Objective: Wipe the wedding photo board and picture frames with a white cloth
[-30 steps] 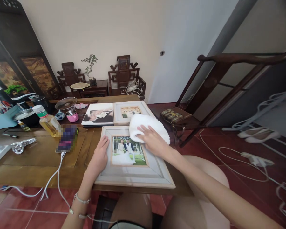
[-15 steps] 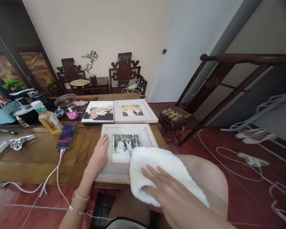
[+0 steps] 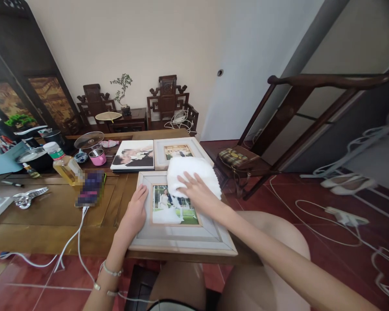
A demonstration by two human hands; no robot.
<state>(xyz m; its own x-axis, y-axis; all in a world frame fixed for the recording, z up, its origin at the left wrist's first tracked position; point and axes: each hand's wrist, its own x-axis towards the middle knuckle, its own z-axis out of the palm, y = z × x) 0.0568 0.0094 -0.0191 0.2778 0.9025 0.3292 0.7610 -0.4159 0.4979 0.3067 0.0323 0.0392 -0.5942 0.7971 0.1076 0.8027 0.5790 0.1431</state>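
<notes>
A light wooden picture frame (image 3: 181, 239) with a photo of two people in wedding clothes lies at the table's near edge. My left hand (image 3: 138, 211) holds its left side, fingers together over the rim. My right hand (image 3: 197, 192) presses a folded white cloth (image 3: 181, 168) onto the upper right part, fingers somewhat spread. The cloth hides that corner and part of the photo. It also overlaps the near edge of a second picture frame (image 3: 160, 151) behind. Left of that one, a photo album (image 3: 134, 155) lies flat.
On the table (image 3: 116, 185) are a phone (image 3: 90, 190) on a white cable, a bottle of yellowish liquid (image 3: 65, 166), a pink mug (image 3: 97, 157) and a clear-handled tool (image 3: 29, 196). A wooden chair (image 3: 288, 103) bearing a plaid bag (image 3: 235, 159) stands at right.
My right hand has moved the cloth up and away from me, from the frame's lower right to its upper right. My left hand stays on the left rim.
</notes>
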